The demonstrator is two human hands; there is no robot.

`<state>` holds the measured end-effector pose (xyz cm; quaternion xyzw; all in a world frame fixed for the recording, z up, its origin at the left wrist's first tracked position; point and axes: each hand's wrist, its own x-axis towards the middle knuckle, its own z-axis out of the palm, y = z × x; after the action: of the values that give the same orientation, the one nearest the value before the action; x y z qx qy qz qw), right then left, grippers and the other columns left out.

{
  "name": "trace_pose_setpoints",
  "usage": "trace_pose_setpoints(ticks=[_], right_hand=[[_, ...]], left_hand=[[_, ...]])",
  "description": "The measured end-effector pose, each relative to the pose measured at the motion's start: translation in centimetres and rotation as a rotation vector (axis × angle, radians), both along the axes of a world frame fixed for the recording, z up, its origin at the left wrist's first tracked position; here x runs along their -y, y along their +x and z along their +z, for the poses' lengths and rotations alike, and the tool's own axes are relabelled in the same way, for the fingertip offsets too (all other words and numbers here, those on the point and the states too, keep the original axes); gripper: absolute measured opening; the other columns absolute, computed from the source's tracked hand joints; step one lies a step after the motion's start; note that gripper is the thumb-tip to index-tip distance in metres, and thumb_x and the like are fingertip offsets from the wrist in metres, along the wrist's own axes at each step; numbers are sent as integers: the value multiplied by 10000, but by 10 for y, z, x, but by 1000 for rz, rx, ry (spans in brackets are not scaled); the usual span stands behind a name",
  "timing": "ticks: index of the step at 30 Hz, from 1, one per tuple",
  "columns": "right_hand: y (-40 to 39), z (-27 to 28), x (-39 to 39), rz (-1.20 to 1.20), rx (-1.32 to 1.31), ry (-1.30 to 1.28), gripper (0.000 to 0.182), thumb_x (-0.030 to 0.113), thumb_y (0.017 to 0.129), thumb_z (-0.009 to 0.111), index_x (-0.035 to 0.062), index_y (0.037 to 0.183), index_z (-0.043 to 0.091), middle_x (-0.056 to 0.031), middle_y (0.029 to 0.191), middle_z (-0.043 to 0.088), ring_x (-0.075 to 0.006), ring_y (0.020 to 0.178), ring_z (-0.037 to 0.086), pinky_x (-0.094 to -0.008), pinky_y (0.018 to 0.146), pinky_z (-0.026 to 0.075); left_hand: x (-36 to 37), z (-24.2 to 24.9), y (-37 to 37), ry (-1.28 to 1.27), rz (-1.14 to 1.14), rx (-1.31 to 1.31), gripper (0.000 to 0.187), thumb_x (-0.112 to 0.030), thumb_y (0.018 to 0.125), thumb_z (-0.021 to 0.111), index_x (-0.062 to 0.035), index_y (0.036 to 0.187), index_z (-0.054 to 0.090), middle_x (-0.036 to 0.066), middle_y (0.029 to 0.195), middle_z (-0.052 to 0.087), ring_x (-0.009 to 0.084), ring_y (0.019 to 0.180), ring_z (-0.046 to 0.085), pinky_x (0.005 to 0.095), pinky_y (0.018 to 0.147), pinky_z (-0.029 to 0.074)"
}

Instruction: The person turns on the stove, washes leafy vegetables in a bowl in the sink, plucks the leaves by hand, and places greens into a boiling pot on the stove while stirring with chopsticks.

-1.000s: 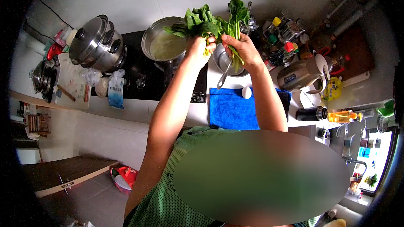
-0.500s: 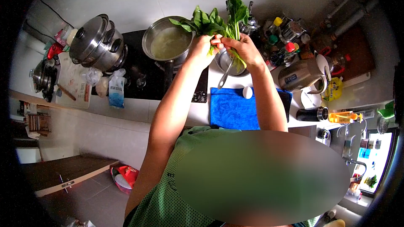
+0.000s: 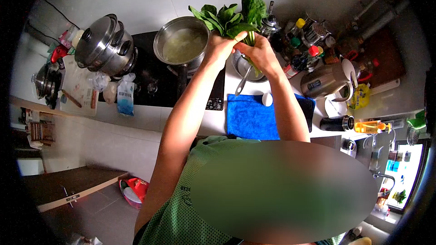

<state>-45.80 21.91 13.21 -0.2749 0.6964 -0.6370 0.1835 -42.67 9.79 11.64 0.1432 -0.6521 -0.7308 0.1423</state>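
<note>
Both hands are close together above the counter, just right of the pot. My left hand (image 3: pixel 222 46) is closed around the stems of leafy greens (image 3: pixel 220 19), whose leaves fan out upward. My right hand (image 3: pixel 260 52) is closed on the pale stems of the same greens, with one large leaf standing up above it. A steel pot (image 3: pixel 180 43) of cloudy pale liquid sits on the stove to the left. Partly hidden under my right hand is a metal bowl (image 3: pixel 236 66) with a spoon (image 3: pixel 243 84) leaning in it.
An egg (image 3: pixel 267 99) rests on a blue towel (image 3: pixel 250 120) near the front edge. A stacked steamer (image 3: pixel 102 47) stands at the left of the black stove (image 3: pixel 147 70). On the right are bottles (image 3: pixel 296 59), a steel kettle (image 3: pixel 324 81) and a black flask (image 3: pixel 337 123).
My hands have come closer together, and the leaves in the left hand have shifted right, away from the pot's rim. The two bunches of greens now sit side by side.
</note>
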Motion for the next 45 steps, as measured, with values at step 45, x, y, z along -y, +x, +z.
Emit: trace_pose_setpoints(ticks=[45], right_hand=[[-4,-16,-1,54,263,-115,107,169,811,526,62,806,523,34,612,455,-45,536,386,-190,473,310]], left_hand=[[22,-36,4,739,-129,-108,119,-128,801,477,-17,837,501,8,698,457,52,521,364,188,437,321]])
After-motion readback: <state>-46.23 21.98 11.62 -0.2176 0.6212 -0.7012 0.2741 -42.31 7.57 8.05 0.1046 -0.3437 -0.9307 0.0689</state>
